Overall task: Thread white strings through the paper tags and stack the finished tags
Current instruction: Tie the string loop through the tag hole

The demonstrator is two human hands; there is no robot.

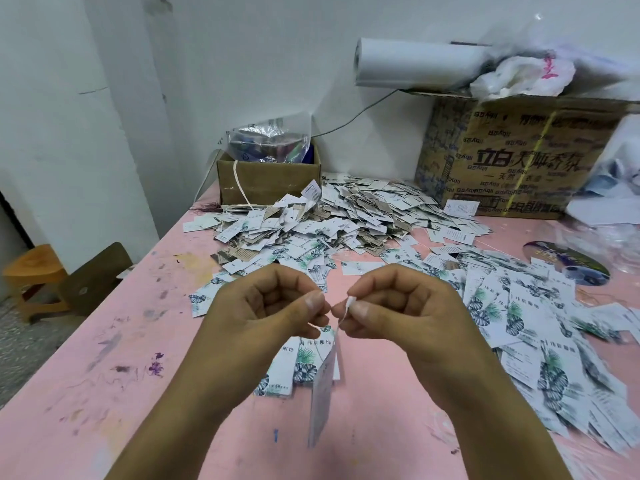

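My left hand point(273, 306) and my right hand point(398, 306) are raised side by side over the pink table point(104, 393), fingertips nearly meeting. My right hand pinches the white end of a thin white string point(350, 302). My left hand pinches the string's other end, which is barely visible. A white paper tag point(320, 393) with a leaf print hangs edge-on from the string below the hands. A small heap of tags point(298, 365) lies flat under it. A big heap of strung tags point(346, 216) covers the far middle of the table.
Loose leaf-print tags point(540, 341) spread along the right side. A small open carton point(266, 178) with a plastic bag stands at the back. A large printed carton point(512, 157) carries a paper roll point(415, 62). A wooden stool point(31, 271) stands left of the table.
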